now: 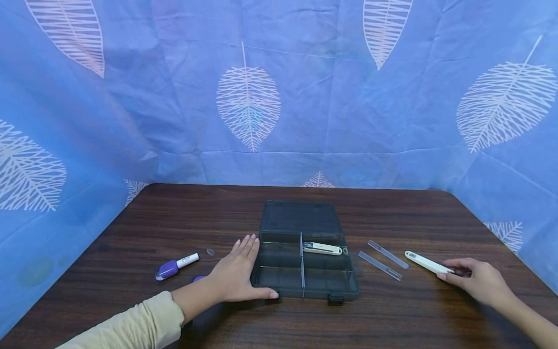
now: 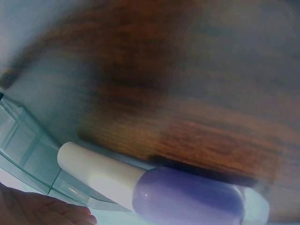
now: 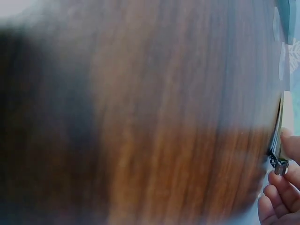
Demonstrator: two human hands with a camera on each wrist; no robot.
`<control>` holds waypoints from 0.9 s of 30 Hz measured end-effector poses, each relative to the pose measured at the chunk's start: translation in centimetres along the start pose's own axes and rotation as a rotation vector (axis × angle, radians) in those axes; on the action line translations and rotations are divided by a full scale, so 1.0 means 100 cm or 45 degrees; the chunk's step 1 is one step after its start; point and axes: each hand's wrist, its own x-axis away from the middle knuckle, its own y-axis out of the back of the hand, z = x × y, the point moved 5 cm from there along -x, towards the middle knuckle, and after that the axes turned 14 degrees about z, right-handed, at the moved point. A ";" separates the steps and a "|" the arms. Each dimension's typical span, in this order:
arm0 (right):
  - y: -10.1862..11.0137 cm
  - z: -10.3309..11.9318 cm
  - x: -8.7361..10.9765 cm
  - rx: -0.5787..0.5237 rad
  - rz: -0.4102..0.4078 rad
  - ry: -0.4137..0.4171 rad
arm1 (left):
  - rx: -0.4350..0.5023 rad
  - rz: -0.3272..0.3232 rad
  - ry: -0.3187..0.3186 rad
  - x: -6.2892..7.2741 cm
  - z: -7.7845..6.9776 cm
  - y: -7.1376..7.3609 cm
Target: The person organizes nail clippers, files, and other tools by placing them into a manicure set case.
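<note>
White nail clipper (image 1: 425,262) is being pinched at one end by the right hand's (image 1: 485,283) fingers, at the counter's (image 1: 392,320) right side; holding only there is risking a slip. The left hand's (image 1: 233,276) straightened fingers are touching the open box (image 1: 279,277), risking a nudge.

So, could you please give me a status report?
Right fingers pinch white nail clipper. Left fingers beside open case. Two clear strips lie between clipper and case.
</note>
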 end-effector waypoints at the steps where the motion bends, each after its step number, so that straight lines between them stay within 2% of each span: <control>1: -0.001 0.000 0.000 -0.002 0.002 0.004 | 0.000 -0.001 0.000 0.000 0.000 0.000; 16: 0.002 0.005 0.000 0.003 0.024 -0.030 | -0.007 -0.006 -0.011 0.000 0.000 0.000; 27: 0.007 0.019 0.005 0.009 -0.033 0.015 | -0.008 -0.008 -0.004 0.001 0.000 0.000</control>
